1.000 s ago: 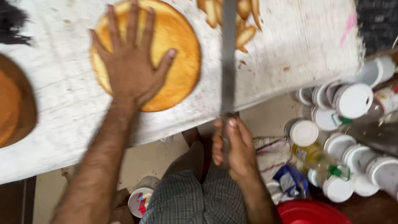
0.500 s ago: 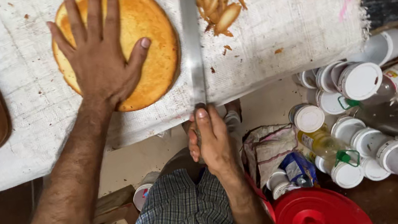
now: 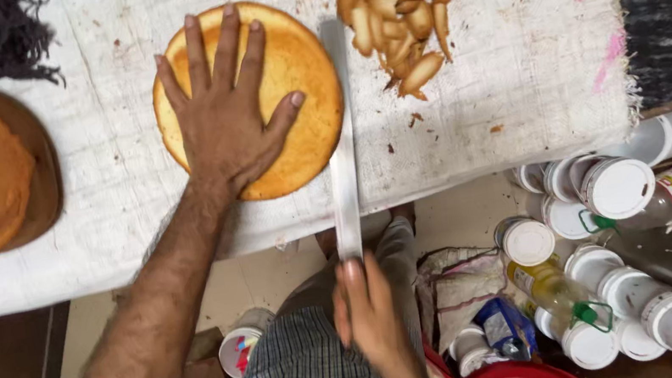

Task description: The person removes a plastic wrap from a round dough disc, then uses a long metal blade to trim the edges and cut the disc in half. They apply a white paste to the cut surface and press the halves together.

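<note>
The round sponge cake point(image 3: 288, 75) lies flat on the white cloth-covered table point(image 3: 509, 65), left of the heap of crust trimmings point(image 3: 396, 19). The left hand point(image 3: 229, 117) rests spread open on top of it, fingers pointing away from the person. The right hand point(image 3: 374, 321) is closed round the handle of a long knife point(image 3: 343, 171), whose blade runs lengthwise away from the body, touching the cake's right edge. That cake looks soft, light and crumbly, best steadied by a flat palm.
</note>
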